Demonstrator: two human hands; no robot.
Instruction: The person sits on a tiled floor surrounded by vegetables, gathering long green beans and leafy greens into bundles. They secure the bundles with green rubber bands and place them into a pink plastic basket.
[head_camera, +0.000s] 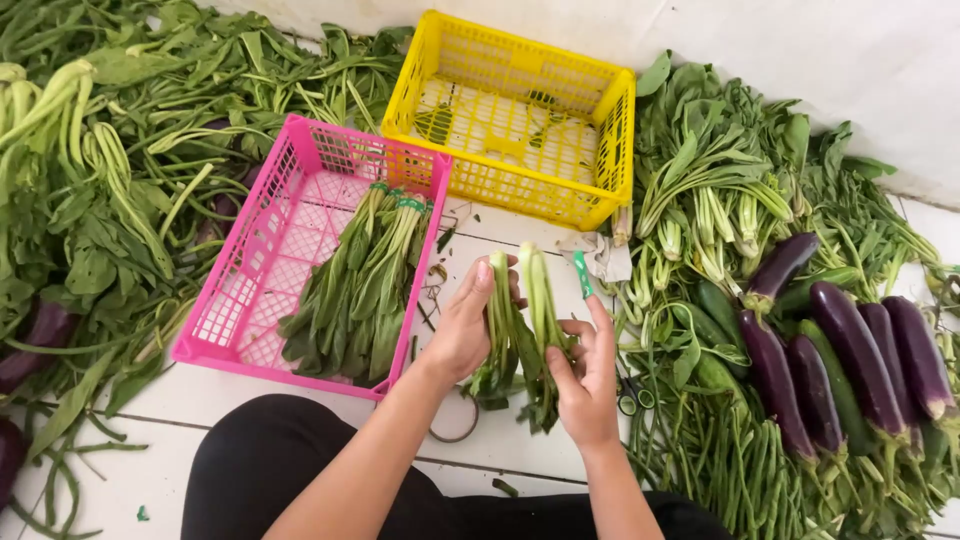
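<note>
White floor tiles carry heaped greens. Left hand (462, 335) clamps one leafy bundle (502, 335); right hand (585, 370) pinches another bundle (541, 340) plus green tie (582, 274). Loose stalks could slip, since neither looks bound.

We've got both bare forearms angled inward, left hand (466, 325) palm-down with fingers curled closed, right hand (588, 368) pinching, index finger raised.
</note>
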